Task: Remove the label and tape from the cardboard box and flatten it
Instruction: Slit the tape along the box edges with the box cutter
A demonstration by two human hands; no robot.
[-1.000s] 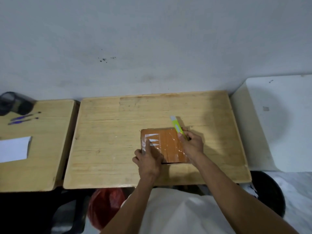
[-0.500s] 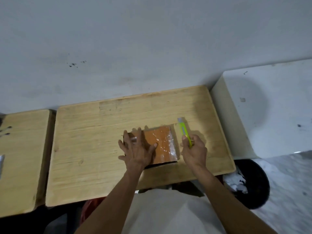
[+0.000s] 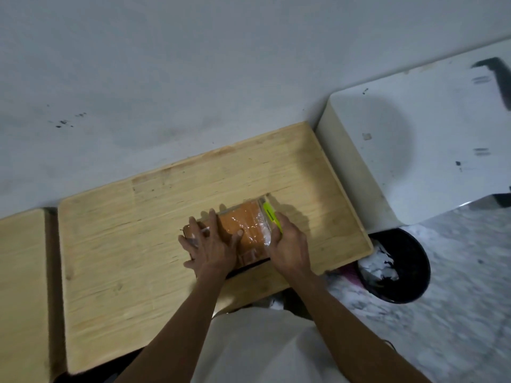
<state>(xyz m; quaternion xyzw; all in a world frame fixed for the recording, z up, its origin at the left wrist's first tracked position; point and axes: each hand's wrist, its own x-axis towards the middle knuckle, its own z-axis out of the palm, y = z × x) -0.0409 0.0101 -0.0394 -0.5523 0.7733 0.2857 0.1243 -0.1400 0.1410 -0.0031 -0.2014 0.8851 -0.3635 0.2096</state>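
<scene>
Now the cardboard box (image 3: 246, 230) lies on the counter (image 3: 138, 244), left hand (image 3: 213, 244) spread flat on it as before. Right hand (image 3: 289, 244), closed on the green cutter (image 3: 272, 217), has moved in against the box's right edge; the view has swung right.

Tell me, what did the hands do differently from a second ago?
The left hand went from poking one finger at the box to pressing flat on it with fingers spread. The right hand slid the green cutter from the box's top to its right edge. The cutter stayed gripped, and the box stayed on the wooden table.
</scene>
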